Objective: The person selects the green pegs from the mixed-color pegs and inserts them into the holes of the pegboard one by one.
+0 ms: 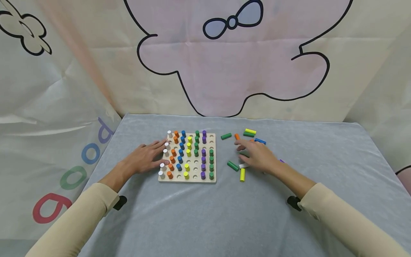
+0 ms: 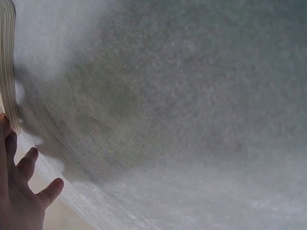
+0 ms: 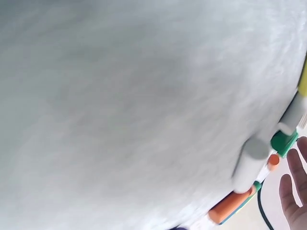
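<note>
A wooden pegboard [image 1: 187, 181] stands on the table with columns of white, orange, blue, yellow, green and purple pegs upright in its holes; several holes are bare. My left hand [image 1: 144, 157] rests against its left edge, fingers spread beside the white pegs. Over the loose pegs to the right of the board hovers my right hand [image 1: 258, 155]. Its fingertips are close to an orange peg [image 1: 237, 136], and a green peg lies partly hidden under them. In the right wrist view, the loosely spread fingers [image 3: 298, 172] hold nothing, with a white peg [image 3: 250, 165] nearby.
Around the right hand lie a green peg [image 1: 232, 165], a yellow peg [image 1: 242, 175], a white peg [image 1: 243, 165] and a blue peg [image 1: 260, 141]. Another green peg [image 1: 226, 136] is nearer the board. Grey cloth [image 1: 192, 217] covers the table, and a printed curtain [image 1: 224, 78] hangs behind.
</note>
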Tool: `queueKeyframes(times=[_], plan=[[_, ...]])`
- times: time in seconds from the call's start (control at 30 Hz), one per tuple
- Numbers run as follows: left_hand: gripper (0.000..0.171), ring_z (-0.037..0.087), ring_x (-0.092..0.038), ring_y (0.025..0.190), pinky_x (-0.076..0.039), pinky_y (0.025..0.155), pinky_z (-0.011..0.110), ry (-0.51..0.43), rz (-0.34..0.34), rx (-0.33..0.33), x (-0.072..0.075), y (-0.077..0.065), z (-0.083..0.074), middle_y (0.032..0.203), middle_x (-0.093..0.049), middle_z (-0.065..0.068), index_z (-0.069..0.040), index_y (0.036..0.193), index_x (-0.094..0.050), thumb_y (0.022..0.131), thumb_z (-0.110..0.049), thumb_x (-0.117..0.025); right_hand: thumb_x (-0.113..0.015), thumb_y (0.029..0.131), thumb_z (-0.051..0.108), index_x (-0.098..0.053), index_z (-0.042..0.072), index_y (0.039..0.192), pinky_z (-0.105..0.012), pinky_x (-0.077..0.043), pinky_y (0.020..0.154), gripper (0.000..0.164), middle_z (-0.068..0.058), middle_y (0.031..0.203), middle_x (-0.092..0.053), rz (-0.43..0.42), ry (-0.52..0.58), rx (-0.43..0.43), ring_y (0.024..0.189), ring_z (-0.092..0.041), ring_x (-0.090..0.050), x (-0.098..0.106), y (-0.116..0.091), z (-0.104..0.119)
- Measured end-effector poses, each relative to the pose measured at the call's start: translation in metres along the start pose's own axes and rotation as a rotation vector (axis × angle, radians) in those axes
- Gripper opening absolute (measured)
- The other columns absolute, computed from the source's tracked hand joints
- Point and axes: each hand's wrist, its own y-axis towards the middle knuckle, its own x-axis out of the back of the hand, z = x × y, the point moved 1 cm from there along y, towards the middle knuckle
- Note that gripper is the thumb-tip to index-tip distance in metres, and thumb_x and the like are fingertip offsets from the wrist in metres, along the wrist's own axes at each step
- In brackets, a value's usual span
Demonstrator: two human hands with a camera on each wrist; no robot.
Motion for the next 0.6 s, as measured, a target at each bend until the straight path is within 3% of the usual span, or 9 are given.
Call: queueKeyframes(times=[0.17, 0.6], plan=[[0.081, 0.038, -0.026, 0.147, -0.033, 0.105, 0.065, 0.008, 0.0, 0.004, 0.001, -0.001, 0.0, 0.166, -0.016, 0.009, -0.009, 0.157, -0.029, 0.098, -0.061, -0.049, -0.077, 0.086, 0.008, -0.06, 0.004, 0.13, -0.042, -0.053, 0.076, 0.048, -0.005, 0.104, -0.075, -0.005, -0.004, 0.009, 0.096, -0.024, -0.068, 0.003, -0.011, -0.012], [0.083, 0.037, -0.027, 0.147, -0.034, 0.104, 0.065, 0.007, 0.002, 0.0, 0.0, -0.001, 0.001, 0.166, -0.017, 0.009, -0.01, 0.158, -0.026, 0.097, -0.062, -0.048, -0.081, 0.083, 0.01, -0.063, 0.002, 0.124, -0.045, -0.055, 0.077, 0.045, -0.006, 0.098, -0.075, -0.033, -0.054, 0.047, 0.091, -0.023, -0.071, 0.002, -0.025, -0.028]])
